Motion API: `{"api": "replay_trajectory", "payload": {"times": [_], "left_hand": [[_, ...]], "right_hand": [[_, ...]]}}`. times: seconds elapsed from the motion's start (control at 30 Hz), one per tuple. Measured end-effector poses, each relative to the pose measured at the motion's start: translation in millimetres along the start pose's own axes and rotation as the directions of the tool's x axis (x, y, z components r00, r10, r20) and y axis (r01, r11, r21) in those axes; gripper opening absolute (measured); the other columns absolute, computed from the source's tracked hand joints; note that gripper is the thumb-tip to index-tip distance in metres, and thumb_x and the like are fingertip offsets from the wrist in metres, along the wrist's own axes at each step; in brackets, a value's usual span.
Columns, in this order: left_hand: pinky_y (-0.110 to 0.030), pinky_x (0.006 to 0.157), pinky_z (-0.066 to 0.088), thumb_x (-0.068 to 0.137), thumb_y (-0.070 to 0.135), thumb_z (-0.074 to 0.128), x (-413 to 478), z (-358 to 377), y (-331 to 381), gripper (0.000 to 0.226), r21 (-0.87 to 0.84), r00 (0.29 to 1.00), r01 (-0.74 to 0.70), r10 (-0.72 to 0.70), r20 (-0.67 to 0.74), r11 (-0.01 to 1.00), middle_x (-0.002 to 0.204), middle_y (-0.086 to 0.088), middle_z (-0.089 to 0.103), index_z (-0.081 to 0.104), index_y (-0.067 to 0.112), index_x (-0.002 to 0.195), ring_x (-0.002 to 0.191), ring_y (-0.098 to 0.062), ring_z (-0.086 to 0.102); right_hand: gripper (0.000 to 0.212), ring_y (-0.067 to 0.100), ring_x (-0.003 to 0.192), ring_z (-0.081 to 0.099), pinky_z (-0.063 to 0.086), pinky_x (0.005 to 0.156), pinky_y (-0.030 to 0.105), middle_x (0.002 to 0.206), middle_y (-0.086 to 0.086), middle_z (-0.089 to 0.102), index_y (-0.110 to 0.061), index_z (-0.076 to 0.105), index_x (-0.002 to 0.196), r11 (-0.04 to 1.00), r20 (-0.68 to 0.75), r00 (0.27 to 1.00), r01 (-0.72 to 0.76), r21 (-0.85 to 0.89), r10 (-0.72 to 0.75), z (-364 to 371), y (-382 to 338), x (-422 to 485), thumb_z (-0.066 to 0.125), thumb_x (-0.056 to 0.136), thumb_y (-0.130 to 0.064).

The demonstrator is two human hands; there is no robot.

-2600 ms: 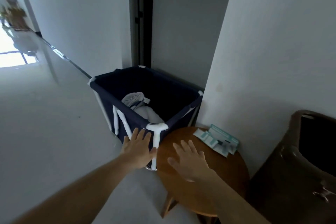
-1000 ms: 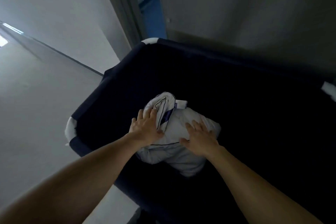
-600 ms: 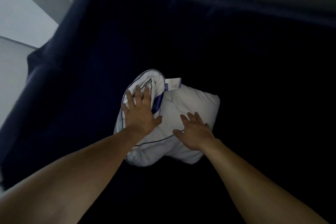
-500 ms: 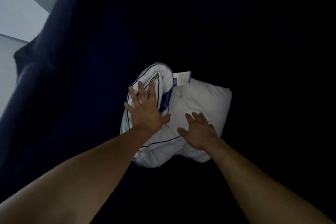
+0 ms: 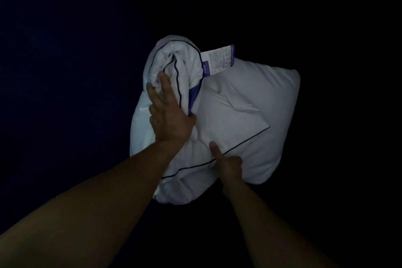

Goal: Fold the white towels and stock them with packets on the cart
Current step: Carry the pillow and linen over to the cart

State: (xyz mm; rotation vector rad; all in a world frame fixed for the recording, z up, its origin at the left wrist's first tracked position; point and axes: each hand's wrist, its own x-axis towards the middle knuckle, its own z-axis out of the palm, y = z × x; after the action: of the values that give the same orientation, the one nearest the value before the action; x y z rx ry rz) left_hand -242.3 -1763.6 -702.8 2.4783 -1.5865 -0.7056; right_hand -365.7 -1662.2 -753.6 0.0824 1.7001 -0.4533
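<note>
My right hand is nearest me, fingers curled down into the near edge of the white bundle, pinching cloth beside the thin dark piping line; only the thumb shows, so how much I hold I cannot tell. My left hand sits farther in and to the left, fingers dug into the rolled folds, closing on them. The bundle lies directly under both hands, its long axis running from near-left to far-right, with a printed tag at its far edge. Around it everything is dark, probably the navy bin wall. The lift should go straight up toward me.
</note>
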Motion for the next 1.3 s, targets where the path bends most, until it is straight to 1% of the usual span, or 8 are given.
{"api": "replay_trajectory", "payload": {"times": [0.23,0.47,0.5,0.6,0.67,0.87,1.07,1.3], "left_hand": [[-0.033,0.076,0.044,0.088,0.001,0.063,11.0,-38.2,-20.9,0.101,-0.158,0.993,-0.113,0.115,0.003,0.981,0.135,-0.017,0.039,-0.004,0.031,0.156,0.092,-0.022,0.049],[-0.036,0.088,0.042,0.088,-0.002,0.059,10.4,-74.6,-37.2,0.1,-0.215,0.993,-0.12,0.114,-0.04,0.969,0.143,-0.009,0.035,-0.003,0.037,0.156,0.106,-0.014,0.041],[-0.036,0.088,0.042,0.089,-0.002,0.059,9.6,-77.0,-37.2,0.1,-0.209,0.993,-0.116,0.113,-0.026,0.971,0.142,-0.009,0.035,-0.003,0.037,0.156,0.106,-0.016,0.043],[-0.036,0.085,0.043,0.089,-0.002,0.057,10.6,-85.2,-34.6,0.098,-0.197,0.996,-0.082,0.089,0.028,0.977,0.142,-0.009,0.035,-0.002,0.04,0.156,0.106,-0.021,0.048],[-0.029,0.091,0.037,0.09,-0.006,0.055,17.6,-94.7,-28.3,0.098,-0.251,0.995,-0.072,0.087,0.05,0.965,0.15,-0.005,0.031,-0.001,0.041,0.156,0.109,-0.006,0.041],[-0.019,0.085,0.037,0.094,0.004,0.055,4.3,-91.6,39.5,0.099,-0.205,0.843,-0.305,0.364,0.396,0.93,0.141,0.017,0.019,-0.018,0.052,0.14,0.114,-0.006,0.04],[-0.037,0.08,0.051,0.087,0.02,0.066,-23.4,-5.0,76.7,0.103,-0.17,0.927,-0.286,0.318,0.201,0.943,0.125,-0.008,0.042,-0.016,0.054,0.138,0.099,-0.026,0.054],[-0.042,0.092,0.043,0.051,0.086,0.056,-30.0,48.2,77.4,0.132,-0.009,0.968,-0.188,0.187,0.165,0.982,0.134,-0.011,0.035,-0.036,0.05,0.138,0.114,-0.03,0.042]], "right_hand": [[0.062,0.022,0.123,0.053,0.037,0.114,0.035,0.137,0.007,0.054,-0.007,0.042,0.143,0.857,-0.075,0.861,0.508,0.083,-0.503,23.3,-26.4,-30.5,0.066,0.087,0.002],[0.054,0.013,0.111,0.05,0.033,0.104,0.01,0.122,0.015,0.056,-0.009,0.042,0.142,0.083,0.373,0.097,0.995,-0.054,-0.923,31.4,-112.3,-65.9,0.051,0.09,0.002],[0.054,0.017,0.113,0.051,0.034,0.103,0.014,0.123,0.017,0.056,-0.009,0.042,0.142,0.112,0.393,0.142,0.989,-0.098,-0.909,26.9,-114.9,-53.1,0.05,0.09,0.002],[0.051,0.026,0.125,0.049,0.031,0.101,0.017,0.133,0.014,0.051,-0.007,0.043,0.142,0.549,0.265,0.638,0.763,-0.341,-0.723,-1.1,-124.0,0.8,0.047,0.093,0.007],[0.045,0.034,0.121,0.052,0.037,0.096,0.022,0.129,0.018,0.054,-0.003,0.046,0.138,0.663,0.21,0.81,0.573,-0.481,-0.548,-19.8,-126.7,24.9,0.044,0.094,0.005],[0.035,0.032,0.114,0.053,0.04,0.085,0.025,0.124,0.017,0.05,0.004,0.053,0.126,0.678,0.173,0.842,0.518,-0.521,-0.511,-28.2,-143.6,32.8,0.049,0.091,0.004],[0.051,0.008,0.095,0.058,0.049,0.082,0.02,0.11,-0.008,0.057,-0.033,0.046,0.129,0.792,0.351,0.854,0.499,-0.351,-0.383,-77.1,-158.1,31.7,0.066,0.09,-0.007],[0.106,0.03,0.134,0.046,0.042,0.109,0.045,0.152,0.01,0.042,-0.017,0.025,0.155,0.898,-0.126,0.934,0.276,-0.342,-0.335,-153.5,-128.5,118.0,0.081,0.073,-0.051]]}}
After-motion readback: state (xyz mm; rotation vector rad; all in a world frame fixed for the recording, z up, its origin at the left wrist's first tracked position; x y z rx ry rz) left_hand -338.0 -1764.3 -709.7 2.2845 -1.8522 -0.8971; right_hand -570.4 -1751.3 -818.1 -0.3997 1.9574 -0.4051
